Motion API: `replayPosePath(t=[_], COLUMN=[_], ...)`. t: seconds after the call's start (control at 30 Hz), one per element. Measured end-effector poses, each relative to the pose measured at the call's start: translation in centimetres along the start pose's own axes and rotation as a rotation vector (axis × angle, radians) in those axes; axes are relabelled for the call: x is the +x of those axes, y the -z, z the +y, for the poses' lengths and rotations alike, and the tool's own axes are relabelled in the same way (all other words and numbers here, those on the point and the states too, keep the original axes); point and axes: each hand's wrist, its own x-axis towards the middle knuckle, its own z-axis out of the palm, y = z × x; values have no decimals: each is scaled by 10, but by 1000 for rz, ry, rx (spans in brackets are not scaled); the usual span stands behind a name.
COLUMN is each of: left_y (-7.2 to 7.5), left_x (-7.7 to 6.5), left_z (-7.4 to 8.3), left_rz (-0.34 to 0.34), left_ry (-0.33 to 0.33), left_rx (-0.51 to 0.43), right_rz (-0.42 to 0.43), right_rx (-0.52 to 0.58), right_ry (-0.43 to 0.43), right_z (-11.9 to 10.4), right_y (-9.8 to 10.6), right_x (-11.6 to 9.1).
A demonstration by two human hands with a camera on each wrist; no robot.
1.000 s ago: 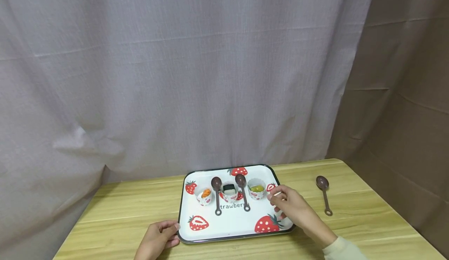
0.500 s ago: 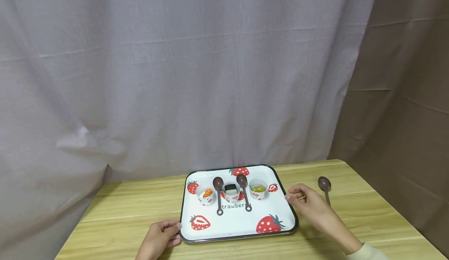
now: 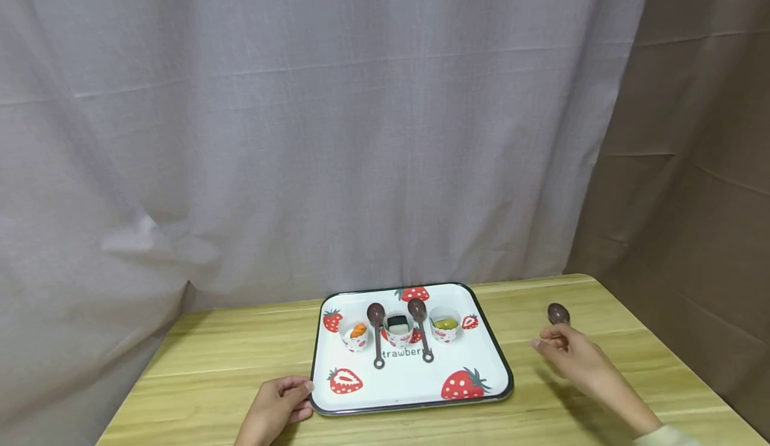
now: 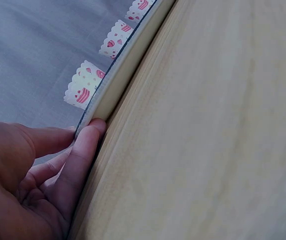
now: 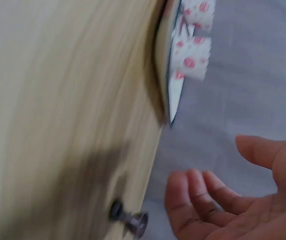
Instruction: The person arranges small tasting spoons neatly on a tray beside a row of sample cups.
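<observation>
A white tray [image 3: 409, 382] with a dark rim and strawberry prints lies on the table. My left hand [image 3: 273, 407] pinches its near left corner, thumb on the rim and fingers at the outer side. Three patterned paper cups stand on the tray: one with an orange piece [image 3: 358, 330], one with a black-and-white piece [image 3: 398, 324], one with a green piece [image 3: 446, 324]. Between them lie two brown spoons, a left one [image 3: 377, 339] and a right one [image 3: 424, 336]. Right of the tray, my right hand [image 3: 580, 362] hovers, fingers loosely bent and holding nothing, near another brown spoon [image 3: 559, 313] whose handle it hides.
The light wooden table [image 3: 204, 359] carries everything. A grey curtain [image 3: 373, 132] hangs right behind its back edge, and a brown cloth [image 3: 692, 245] hangs at the right side.
My right hand has moved right, from over the tray's right side to the spoon on the table. My left hand stays on the tray corner. The view has shifted slightly.
</observation>
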Motion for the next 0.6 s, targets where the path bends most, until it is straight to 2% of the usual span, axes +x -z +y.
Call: replayPosePath(t=[0.13, 0.23, 0.6], left_y=[0, 0, 0], left_x=[1, 1, 1], left_z=[0, -1, 0], left_rz=[4, 5, 4], left_ry=[9, 14, 15], left_rx=[2, 4, 15], right_rz=[-67, -95, -159], right_rx=[-51, -49, 47], right_ry=[-53, -84, -147], right_z=[16, 26, 57], right_y=[7, 11, 19], right_x=[3, 4, 8])
